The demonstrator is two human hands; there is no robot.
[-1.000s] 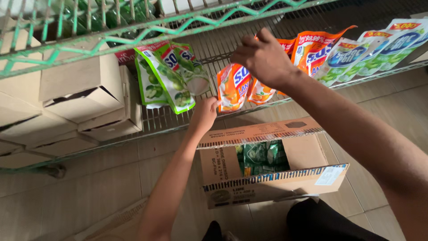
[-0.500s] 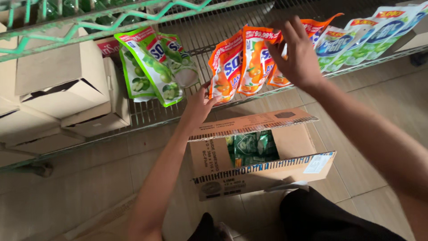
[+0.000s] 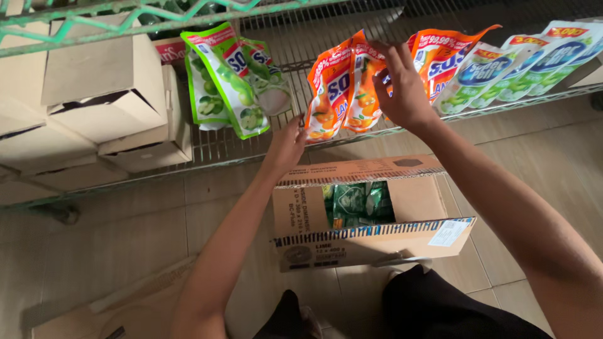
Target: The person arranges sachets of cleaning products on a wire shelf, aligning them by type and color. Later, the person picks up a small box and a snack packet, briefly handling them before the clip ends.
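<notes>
Right hand [image 3: 402, 91] is pinching the tops of the orange pouches [image 3: 342, 88] leaning on the wire shelf [image 3: 239, 147]; left hand [image 3: 287, 143], fingers spread, is touching their lower edge. Risk: the pouches are leaning at the shelf's front edge and could be sliding off into the open box [image 3: 370, 216] below if the pinch slackens.

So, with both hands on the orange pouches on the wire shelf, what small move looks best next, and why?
Probably push the leaning orange plastic pouches upright: the right hand grips their tops, the left hand touches the lowest corner, and they tilt over the wire shelf edge.
</notes>
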